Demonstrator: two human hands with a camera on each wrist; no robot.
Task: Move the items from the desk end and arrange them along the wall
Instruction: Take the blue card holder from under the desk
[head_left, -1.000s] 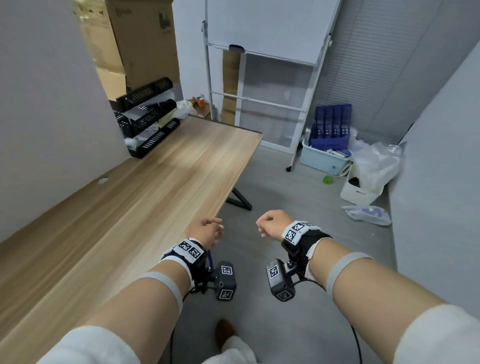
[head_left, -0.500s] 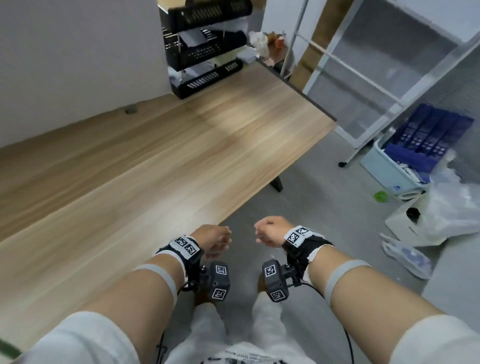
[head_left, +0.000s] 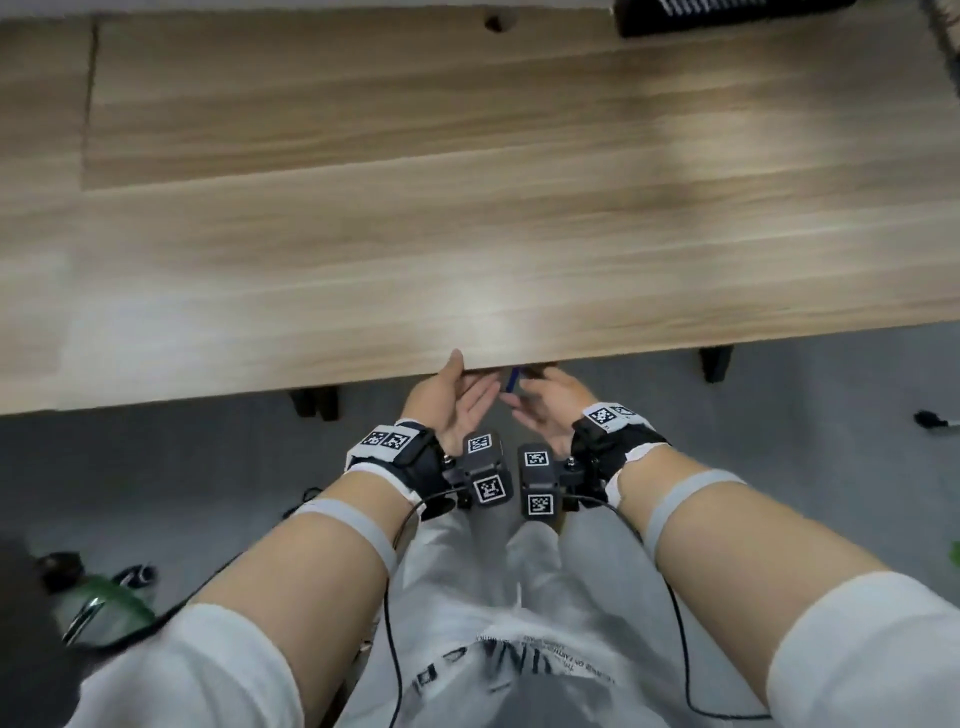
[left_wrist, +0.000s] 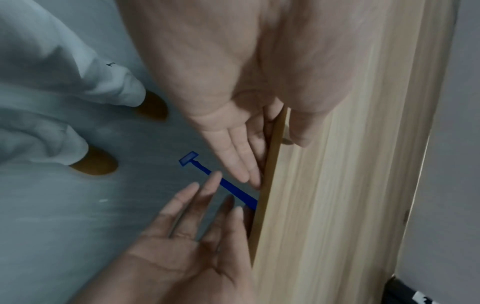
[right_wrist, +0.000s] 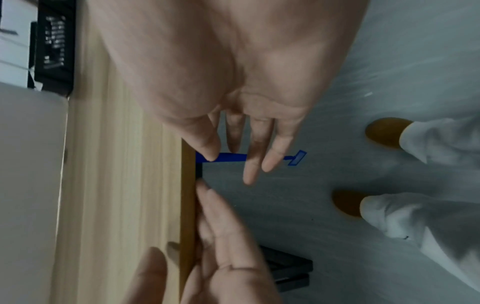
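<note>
Both my hands at near edge of worktop (head_left: 467, 234), palms facing each other. Left hand (head_left: 457, 405): grip apart, thumb over top, straight fingers (left_wrist: 233, 162) under edge — looks like bracing or feeling the edge. Right hand (head_left: 545, 410): grip apart, fingers (right_wrist: 270, 158) straight, holding nothing. Blue razor (left_wrist: 226, 183) beyond fingers, probably on floor, half hidden under edge. Task items: black rack (head_left: 727, 15) at far right by wall; not yet reached.

black mesh trays (head_left: 727, 15) | far desk edge, by wall | mostly cut off
</note>
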